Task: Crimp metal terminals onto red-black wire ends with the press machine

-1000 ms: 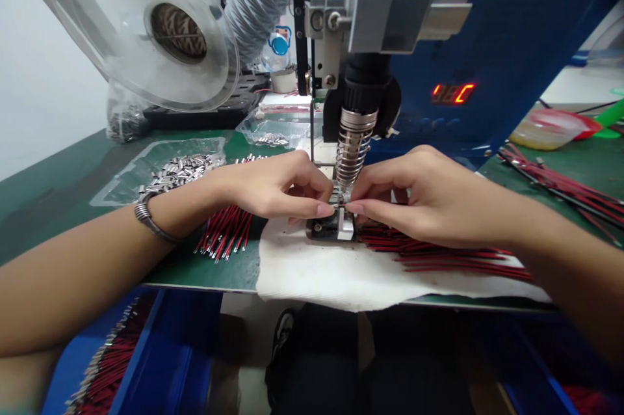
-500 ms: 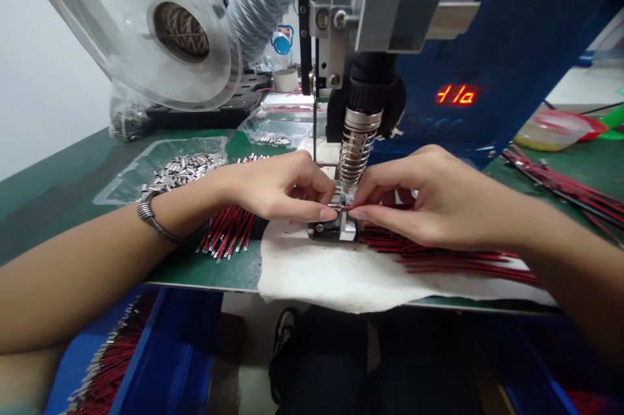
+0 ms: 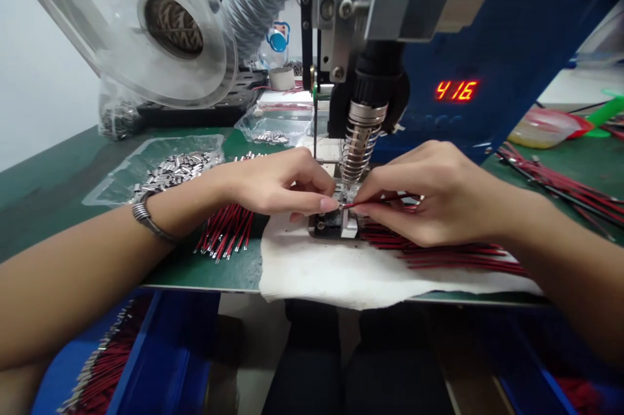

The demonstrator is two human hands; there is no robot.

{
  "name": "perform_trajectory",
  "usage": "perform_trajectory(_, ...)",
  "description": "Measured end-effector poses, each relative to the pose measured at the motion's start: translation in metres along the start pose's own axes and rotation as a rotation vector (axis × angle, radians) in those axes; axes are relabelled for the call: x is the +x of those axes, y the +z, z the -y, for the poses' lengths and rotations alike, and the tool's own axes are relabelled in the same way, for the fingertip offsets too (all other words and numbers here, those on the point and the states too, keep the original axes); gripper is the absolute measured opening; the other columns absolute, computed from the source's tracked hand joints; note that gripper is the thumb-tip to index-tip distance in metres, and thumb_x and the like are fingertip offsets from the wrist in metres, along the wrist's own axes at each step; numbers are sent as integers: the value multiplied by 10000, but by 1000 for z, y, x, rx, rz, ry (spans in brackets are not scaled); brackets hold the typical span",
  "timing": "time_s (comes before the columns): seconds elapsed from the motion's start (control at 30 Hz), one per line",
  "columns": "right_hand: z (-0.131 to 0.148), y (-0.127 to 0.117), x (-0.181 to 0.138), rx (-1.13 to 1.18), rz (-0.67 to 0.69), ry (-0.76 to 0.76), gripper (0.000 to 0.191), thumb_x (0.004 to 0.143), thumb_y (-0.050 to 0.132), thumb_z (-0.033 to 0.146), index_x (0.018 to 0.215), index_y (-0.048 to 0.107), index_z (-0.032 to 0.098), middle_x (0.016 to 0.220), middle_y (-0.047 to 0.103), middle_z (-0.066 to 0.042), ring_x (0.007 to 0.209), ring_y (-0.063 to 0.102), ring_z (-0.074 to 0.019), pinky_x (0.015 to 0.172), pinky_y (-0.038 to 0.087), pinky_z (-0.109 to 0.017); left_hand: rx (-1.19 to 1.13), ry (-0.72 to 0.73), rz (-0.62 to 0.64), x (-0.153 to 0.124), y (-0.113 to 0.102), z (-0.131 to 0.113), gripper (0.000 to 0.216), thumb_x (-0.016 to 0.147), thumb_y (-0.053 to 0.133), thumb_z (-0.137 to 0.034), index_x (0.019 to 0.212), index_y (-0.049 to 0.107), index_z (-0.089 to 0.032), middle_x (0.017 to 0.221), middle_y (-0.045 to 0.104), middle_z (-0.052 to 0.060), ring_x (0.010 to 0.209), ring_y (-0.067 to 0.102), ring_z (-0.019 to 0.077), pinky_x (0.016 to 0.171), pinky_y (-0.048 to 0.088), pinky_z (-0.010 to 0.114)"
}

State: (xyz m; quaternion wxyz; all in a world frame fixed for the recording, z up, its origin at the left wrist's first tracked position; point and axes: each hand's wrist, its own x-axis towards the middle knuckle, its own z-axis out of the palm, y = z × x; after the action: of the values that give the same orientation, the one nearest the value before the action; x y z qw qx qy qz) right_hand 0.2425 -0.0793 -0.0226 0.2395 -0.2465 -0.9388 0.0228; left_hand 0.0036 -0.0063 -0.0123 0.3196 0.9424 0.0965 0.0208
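My right hand [image 3: 429, 190] pinches a thin red-and-black wire [image 3: 373, 201] between thumb and fingertips. The wire's front end lies over a small metal fixture [image 3: 350, 227] below the spring-wrapped tip [image 3: 361, 142] of a blue machine. On the other side of the fixture, my left hand [image 3: 287, 184] is closed, its thumb tip against the wire's end. What sits between the left fingers is too small and hidden to make out. More red-and-black wires [image 3: 453, 255] lie on a white cloth [image 3: 316, 272] under my right hand.
Left of the fixture are a bundle of red wires [image 3: 227, 233] and a clear tray [image 3: 104, 184] with small metal pieces. A clear plastic reel [image 3: 117, 31] hangs above. Blue bins [image 3: 160, 350] stand below the table edge. More wires [image 3: 560, 184] lie at right.
My left thumb and fingers are slightly further apart. More of the wire shows in my right hand. The machine's red display reads differently, and the camera view has shifted a little.
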Motion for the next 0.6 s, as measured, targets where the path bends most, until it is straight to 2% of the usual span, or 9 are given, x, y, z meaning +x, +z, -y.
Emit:
perform_trajectory(0.4, -2, 4, -2, 1, -46, -48, 59, 906, 647, 179, 895, 703, 162, 710, 715, -8, 579, 625, -109, 548, 409, -266, 12, 8, 10, 2, 0, 1, 348, 971, 533, -335, 674, 580, -160, 569, 621, 17, 510, 521, 110, 521, 368, 237)
perform_trajectory(0.6, 1, 3, -2, -1, -15, -31, 80, 928, 626, 203, 894, 696, 181, 716, 723, -3, 578, 632, -113, 545, 417, -268, -12, -15, 16, 1, -1, -1, 361, 973, 515, -320, 652, 565, -161, 563, 621, 22, 505, 535, 112, 520, 386, 235)
